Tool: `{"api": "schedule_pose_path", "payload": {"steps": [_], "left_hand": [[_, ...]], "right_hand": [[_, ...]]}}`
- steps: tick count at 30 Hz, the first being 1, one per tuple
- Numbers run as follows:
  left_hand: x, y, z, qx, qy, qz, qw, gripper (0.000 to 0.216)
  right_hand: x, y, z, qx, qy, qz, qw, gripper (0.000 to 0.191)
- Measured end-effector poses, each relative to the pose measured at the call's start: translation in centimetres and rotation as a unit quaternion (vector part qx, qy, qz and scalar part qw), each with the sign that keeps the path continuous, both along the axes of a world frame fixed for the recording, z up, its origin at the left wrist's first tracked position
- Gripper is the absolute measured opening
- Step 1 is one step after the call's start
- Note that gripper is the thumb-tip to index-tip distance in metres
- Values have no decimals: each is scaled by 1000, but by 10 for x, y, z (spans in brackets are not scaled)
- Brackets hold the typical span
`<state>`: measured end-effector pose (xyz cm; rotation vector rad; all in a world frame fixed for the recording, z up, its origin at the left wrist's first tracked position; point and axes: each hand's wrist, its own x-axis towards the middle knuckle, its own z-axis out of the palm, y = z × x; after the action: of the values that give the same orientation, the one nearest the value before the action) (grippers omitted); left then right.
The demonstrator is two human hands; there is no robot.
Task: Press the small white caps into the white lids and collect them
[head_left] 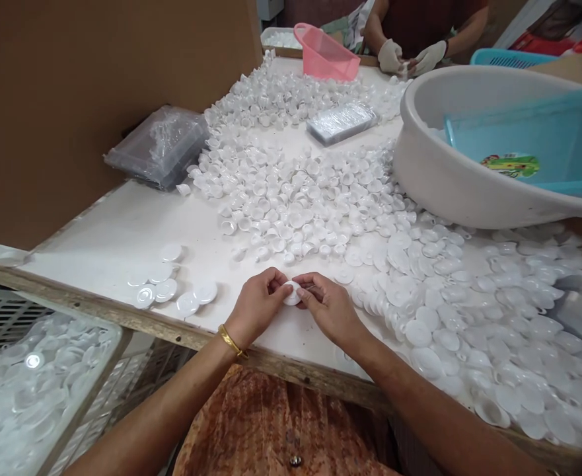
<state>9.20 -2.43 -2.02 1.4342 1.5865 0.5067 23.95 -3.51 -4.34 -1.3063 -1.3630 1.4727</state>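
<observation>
My left hand [257,306] and my right hand [331,309] meet near the table's front edge, both pinching one small white plastic cap [291,293] between fingertips. A gold bangle circles my left wrist. Just beyond the hands lies a heap of small white cup-shaped pieces [291,198]. To the right spreads a pile of flat white discs [469,317]. A few joined caps [172,291] lie apart on the left of my hands.
A large white basin [449,178] holding a blue tray stands at the right. A pink basket [325,56] and another person's gloved hands [409,58] are at the far end. A wrapped grey bundle [159,145] lies left. A crate of caps [28,377] sits below left.
</observation>
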Motion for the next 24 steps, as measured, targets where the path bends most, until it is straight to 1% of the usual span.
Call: {"api": "schedule_pose_path", "payload": {"steps": [3,9,12,15,19,21,24], "left_hand": [[-3,1,1,11,13,-7,1000,14],[-2,-5,4,82,104,-41,990,14],[-1,-5,4,96,102,-50,989,12],[-3,-3,4,80,92,-41,992,13],[-9,-3,5,60,83,-36,994,15],[-11,-6,5,68,86,-35,993,14],[-11,-10,4,97,103,-25,990,12]], "right_hand": [[0,-1,-2,25,-33,9,999,22],[-1,-2,-4,47,-55,7,997,23],[0,-1,-2,43,-59,11,997,23],[0,-2,2,40,-70,22,996,26],[-3,-3,5,56,-75,37,995,38],[-6,-4,5,59,-67,43,995,42],[-9,-4,3,64,-66,43,995,40]]}}
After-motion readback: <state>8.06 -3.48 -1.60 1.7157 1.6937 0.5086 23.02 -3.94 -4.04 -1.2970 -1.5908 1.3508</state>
